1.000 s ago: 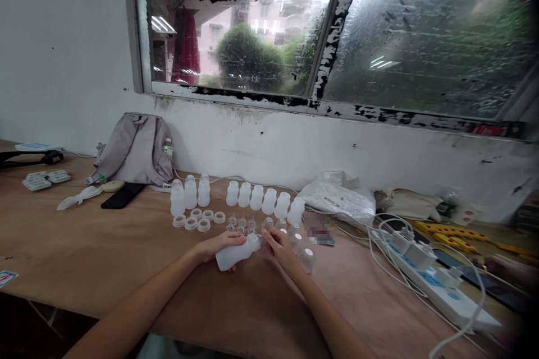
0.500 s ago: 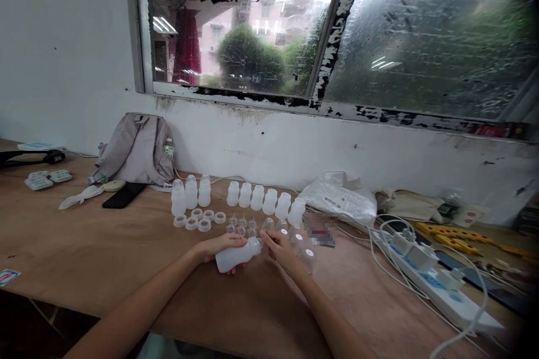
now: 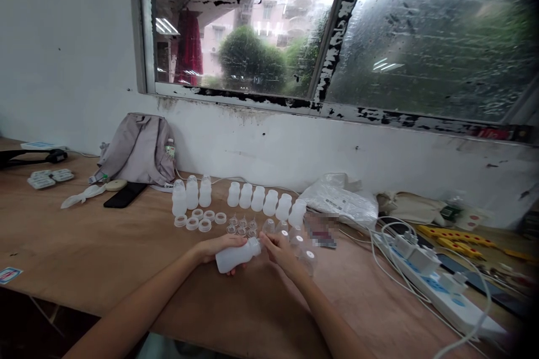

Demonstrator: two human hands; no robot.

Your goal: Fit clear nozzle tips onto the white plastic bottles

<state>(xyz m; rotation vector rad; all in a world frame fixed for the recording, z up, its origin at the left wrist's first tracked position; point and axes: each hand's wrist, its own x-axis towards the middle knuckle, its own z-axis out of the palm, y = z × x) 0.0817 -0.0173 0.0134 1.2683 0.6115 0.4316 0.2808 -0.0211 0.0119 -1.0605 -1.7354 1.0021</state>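
Note:
My left hand [image 3: 219,248] is wrapped round a frosted white baby bottle [image 3: 234,258], tilted with its neck toward the right. At the neck end, my right hand [image 3: 275,247] pinches what looks like the clear bottle nipple [image 3: 259,242], mostly covered by the fingers. Just beyond the hands lie small clear nipples [image 3: 242,224] in rows and several white collar rings [image 3: 205,225]. Clear domed caps [image 3: 298,240] stand beside my right hand, partly hidden by it. Behind are several uncapped bottles [image 3: 258,198] in a row and 3 capped bottles [image 3: 192,192].
A grey backpack [image 3: 137,148] leans against the wall, with a black phone-like slab [image 3: 125,195] before it. To the right are a plastic-wrapped package [image 3: 341,196], a white power strip [image 3: 442,286] with looping cables, and yellow pieces [image 3: 457,235]. The brown tabletop [image 3: 101,258] meets the wall under a window.
The hands and bottle stay almost in place, with only a slight shift of the right fingers at the bottle's tip. The view has moved slightly.

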